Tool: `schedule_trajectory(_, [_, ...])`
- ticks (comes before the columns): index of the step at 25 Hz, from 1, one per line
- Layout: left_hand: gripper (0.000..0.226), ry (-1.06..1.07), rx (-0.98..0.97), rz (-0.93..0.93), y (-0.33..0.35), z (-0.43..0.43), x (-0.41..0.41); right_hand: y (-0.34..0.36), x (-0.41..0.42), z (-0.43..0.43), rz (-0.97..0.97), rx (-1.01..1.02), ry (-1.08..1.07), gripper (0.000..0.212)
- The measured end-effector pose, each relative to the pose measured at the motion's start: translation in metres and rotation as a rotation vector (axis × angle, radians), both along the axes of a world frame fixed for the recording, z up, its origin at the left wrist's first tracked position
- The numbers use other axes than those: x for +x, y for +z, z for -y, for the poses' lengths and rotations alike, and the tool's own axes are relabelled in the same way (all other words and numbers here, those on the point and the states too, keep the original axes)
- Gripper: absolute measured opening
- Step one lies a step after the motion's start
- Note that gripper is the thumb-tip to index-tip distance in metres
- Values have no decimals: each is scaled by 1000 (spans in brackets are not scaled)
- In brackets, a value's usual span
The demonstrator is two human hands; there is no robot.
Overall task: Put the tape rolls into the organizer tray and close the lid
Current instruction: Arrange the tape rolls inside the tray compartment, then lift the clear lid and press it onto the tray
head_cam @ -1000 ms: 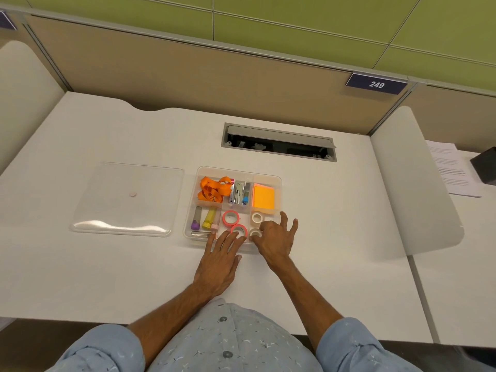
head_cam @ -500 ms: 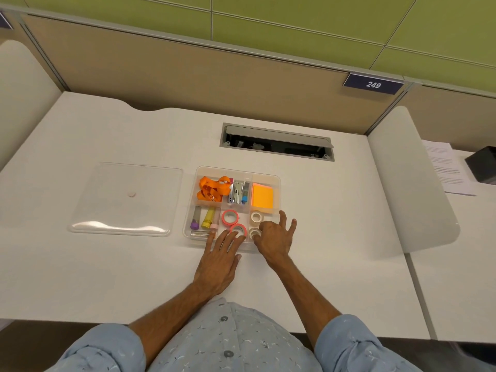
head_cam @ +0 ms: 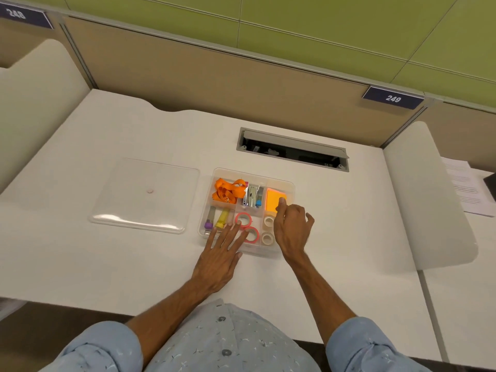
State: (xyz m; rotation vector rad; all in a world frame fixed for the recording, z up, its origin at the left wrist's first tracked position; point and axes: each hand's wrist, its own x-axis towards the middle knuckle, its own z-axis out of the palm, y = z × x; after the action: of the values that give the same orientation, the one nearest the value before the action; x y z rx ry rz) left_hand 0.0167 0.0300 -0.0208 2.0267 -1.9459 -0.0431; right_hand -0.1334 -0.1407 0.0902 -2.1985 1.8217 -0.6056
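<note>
Four tape rolls lie flat, holes facing up, in the lower right of a clear tray [head_cam: 291, 187] at the middle of the frame: two pink rolls [head_cam: 243, 219] in one compartment, one above the other and slightly offset, and two white rolls [head_cam: 268, 221] in the compartment just to their right, also one above the other. Tray's long axis runs left to right across a white desk [head_cam: 80, 264]. Its upper row holds an orange strap [head_cam: 228, 190], a stapler [head_cam: 252, 197] and an orange note pad [head_cam: 273, 201]; lower left holds markers [head_cam: 222, 218] standing lengthwise, top to bottom in frame. Left hand [head_cam: 217, 260] lies open and flat, palm down, fingers spread over the tray's lower edge, fingertips reaching the pink rolls. Right hand [head_cam: 292, 229] sits at the tray's right side, fingers loosely curled, index finger extended onto the note pad, holding nothing. Clear lid [head_cam: 145, 196] lies flat on the desk just left of the tray, apart from it, long axis also left to right. Bare desk surrounds tray and lid on all sides. A cable slot [head_cam: 292, 150] sits above the tray, well apart, and papers [head_cam: 464, 189] lie at the far right edge.
</note>
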Motion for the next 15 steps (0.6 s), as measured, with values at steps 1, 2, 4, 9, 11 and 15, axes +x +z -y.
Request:
schedule_trajectory(1, [66,26,-11,-1,3,-3,9,3,10,0,23,-1,38,68])
schedule_trajectory(2, [66,51,-18,7,4,-6,19,4,21,-3,37,3,97,65])
schedule_trajectory(4, [67,102,-18,29,8,-14,42,1,47,-13,32,-1,251,58])
schedule_trajectory(9, [65,281,-14,18,18,-44,101,-22,125,-50,12,-5,630,35])
schedule_trajectory(11, [66,361,0,18,20,-61,127,-31,155,-65,-57,-29,751,34])
schedule_trajectory(15, [67,456,38,7,6,-100,169,-47,199,-96,-225,27,913,31])
